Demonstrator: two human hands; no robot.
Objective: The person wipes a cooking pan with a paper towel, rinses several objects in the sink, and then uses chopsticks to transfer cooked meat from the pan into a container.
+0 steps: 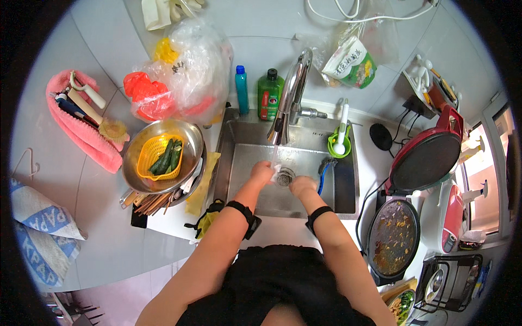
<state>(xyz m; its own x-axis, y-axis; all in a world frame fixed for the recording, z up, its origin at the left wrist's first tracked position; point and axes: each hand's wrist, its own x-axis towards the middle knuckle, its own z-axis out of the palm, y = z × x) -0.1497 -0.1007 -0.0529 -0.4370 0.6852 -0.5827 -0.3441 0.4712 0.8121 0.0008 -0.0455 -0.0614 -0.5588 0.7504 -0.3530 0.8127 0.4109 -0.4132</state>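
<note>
Water runs from the chrome faucet [293,89] into the stainless steel sink [248,195]. Under the stream, at the left of the drain strainer [284,177], my left hand [262,172] is closed on a small white cloth or paper [276,173]. My right hand [303,186] is curled at the right of the drain; whether it holds anything cannot be told. A blue-handled scrub brush [322,179] leans near the sink's right wall. Above it hangs a green holder [339,149] with a white-handled brush [343,122].
Left of the sink, a metal bowl [132,171] holds a yellow basket [151,150] with cucumbers [163,161]. Two bottles, blue [242,91] and green [269,95], stand behind the sink. At the right lies an opened red electric griddle [393,240] with food bits on its plate.
</note>
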